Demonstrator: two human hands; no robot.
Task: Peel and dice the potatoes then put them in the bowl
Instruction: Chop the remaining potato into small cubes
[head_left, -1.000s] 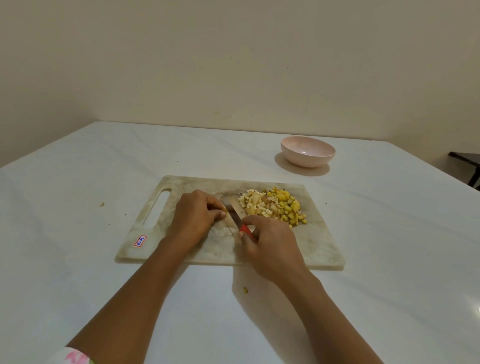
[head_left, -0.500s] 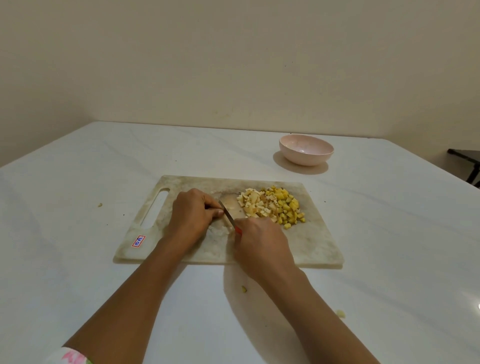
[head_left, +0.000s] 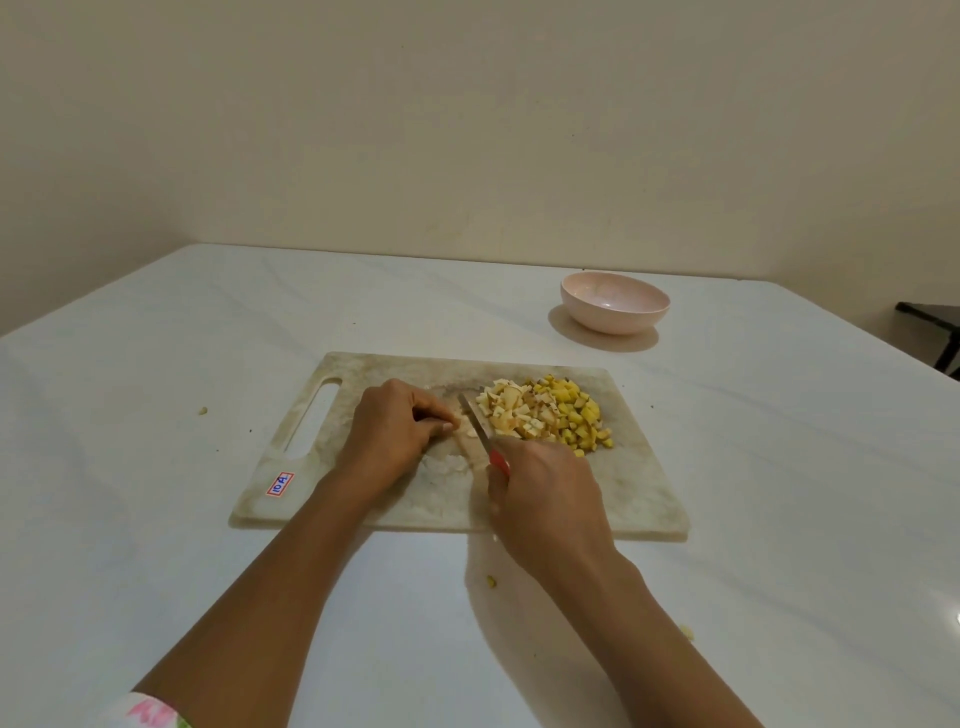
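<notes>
Gripping knife (head_left: 477, 427): right hand (head_left: 545, 499). Left hand (head_left: 395, 431) grip pinches potato piece (head_left: 464, 422) left of blade; diced potatoes (head_left: 550, 415) right; bowl (head_left: 613, 312) far.

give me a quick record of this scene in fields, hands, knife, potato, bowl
left hand: fingers curled on a small potato piece on the cutting board
right hand: grips the red-handled knife, blade down beside that piece
diced potato: heaped on the board's far right
bowl: pink, upright on the table beyond the board, no dice visible inside
scraps: a few bits on the table
stage: dicing under way, transfer not begun
</notes>
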